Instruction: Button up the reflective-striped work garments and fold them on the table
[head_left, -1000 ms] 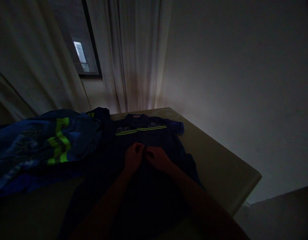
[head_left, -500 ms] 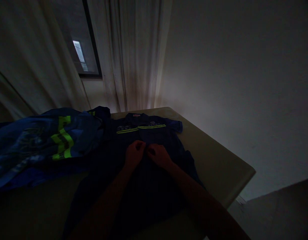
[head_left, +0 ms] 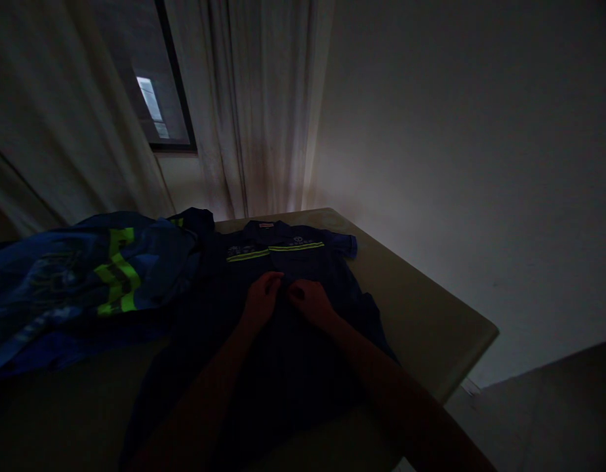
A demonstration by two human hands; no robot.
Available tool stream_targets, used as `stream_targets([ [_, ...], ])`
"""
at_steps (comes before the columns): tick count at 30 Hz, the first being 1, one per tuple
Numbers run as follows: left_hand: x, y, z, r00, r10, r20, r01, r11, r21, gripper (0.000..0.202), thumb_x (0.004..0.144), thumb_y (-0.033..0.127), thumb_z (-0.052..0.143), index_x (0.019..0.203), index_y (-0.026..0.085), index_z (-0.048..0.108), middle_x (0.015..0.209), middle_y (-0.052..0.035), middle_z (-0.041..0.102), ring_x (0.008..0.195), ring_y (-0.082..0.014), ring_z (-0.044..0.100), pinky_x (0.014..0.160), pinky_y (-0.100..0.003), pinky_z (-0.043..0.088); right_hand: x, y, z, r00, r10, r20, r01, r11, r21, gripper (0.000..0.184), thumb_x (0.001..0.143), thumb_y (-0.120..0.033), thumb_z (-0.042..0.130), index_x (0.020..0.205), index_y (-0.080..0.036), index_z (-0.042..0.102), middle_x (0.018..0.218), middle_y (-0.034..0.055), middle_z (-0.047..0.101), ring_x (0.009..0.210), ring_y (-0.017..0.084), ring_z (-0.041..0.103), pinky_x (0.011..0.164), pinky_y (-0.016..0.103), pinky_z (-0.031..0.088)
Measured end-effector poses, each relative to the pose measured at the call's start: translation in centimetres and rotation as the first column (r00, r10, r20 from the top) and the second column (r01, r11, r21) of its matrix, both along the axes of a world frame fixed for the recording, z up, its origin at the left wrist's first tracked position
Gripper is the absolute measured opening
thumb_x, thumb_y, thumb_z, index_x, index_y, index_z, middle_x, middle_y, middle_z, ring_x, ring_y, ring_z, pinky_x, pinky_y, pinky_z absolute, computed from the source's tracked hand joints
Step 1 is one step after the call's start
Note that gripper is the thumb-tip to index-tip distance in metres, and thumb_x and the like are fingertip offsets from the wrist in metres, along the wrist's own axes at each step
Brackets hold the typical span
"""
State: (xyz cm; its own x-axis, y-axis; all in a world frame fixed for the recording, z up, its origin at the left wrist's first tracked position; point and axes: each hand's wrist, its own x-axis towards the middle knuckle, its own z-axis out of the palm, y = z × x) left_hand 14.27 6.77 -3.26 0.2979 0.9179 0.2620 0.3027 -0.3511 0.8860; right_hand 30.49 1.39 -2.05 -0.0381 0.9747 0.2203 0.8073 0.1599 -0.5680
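A dark navy work shirt [head_left: 303, 261] with short sleeves lies spread face up on the table, its collar toward the curtain. Yellow-green reflective strips cross its chest, with small printing above them. Over the middle front of the shirt, my left hand [head_left: 262, 295] is closed, thumb and fingers pinched together at the front edge. Close by on its right, my right hand [head_left: 310, 300] is pinched the same way, apart from the left by a small gap. Both seem to grip the shirt's front placket, though the dim light hides the cloth between the fingertips.
A heap of blue garments [head_left: 150, 262] with bright yellow-green bands lies on the left of the table [head_left: 421, 308]. Behind stand a pale curtain [head_left: 268, 118] and a window [head_left: 150, 98]. A white wall [head_left: 455, 164] runs along the right, past the table's corner.
The left hand's fingers have straightened slightly at the shirt's front. The right hand stays nearly in place, and the view has shifted a little.
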Motion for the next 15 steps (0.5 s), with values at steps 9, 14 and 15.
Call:
stream_targets([
  [9, -0.3, 0.2, -1.0, 0.980, -0.085, -0.181, 0.105, 0.989, 0.103, 0.028, 0.092, 0.034, 0.057, 0.111, 0.021, 0.072, 0.117, -0.0105, 0.077, 0.112, -0.0270, 0.071, 0.104, -0.045, 0.053, 0.9, 0.8, -1.4, 0.998, 0.021, -0.056, -0.012, 0.988, 0.157, 0.023, 0.087, -0.019, 0.069, 0.109, -0.021, 0.063, 0.110, 0.0065, 0.067, 0.104, 0.021, 0.061, 0.094, 0.034, 0.046],
  [14, -0.1, -1.6, -1.3, 0.942, 0.038, -0.335, 0.057, 0.961, 0.269, 0.034, 0.099, 0.033, 0.046, 0.116, 0.019, 0.072, 0.135, -0.0156, 0.069, 0.138, -0.0327, 0.054, 0.123, -0.056, 0.026, 0.7, 0.2, -1.0, 1.000, 0.003, 0.012, -0.003, 0.997, 0.072, 0.027, 0.091, -0.014, 0.057, 0.117, -0.021, 0.063, 0.118, 0.0081, 0.068, 0.111, 0.020, 0.062, 0.100, 0.034, 0.046],
  [15, -0.2, -2.1, -1.4, 0.915, 0.096, -0.393, 0.036, 0.948, 0.317, 0.039, 0.100, 0.038, 0.046, 0.123, 0.017, 0.070, 0.141, -0.0178, 0.065, 0.141, -0.0345, 0.050, 0.123, -0.058, 0.025, 0.6, -0.1, -0.6, 0.998, -0.018, 0.060, 0.016, 0.999, 0.039, 0.027, 0.093, -0.015, 0.055, 0.118, -0.021, 0.063, 0.119, 0.0085, 0.068, 0.111, 0.020, 0.063, 0.099, 0.033, 0.046],
])
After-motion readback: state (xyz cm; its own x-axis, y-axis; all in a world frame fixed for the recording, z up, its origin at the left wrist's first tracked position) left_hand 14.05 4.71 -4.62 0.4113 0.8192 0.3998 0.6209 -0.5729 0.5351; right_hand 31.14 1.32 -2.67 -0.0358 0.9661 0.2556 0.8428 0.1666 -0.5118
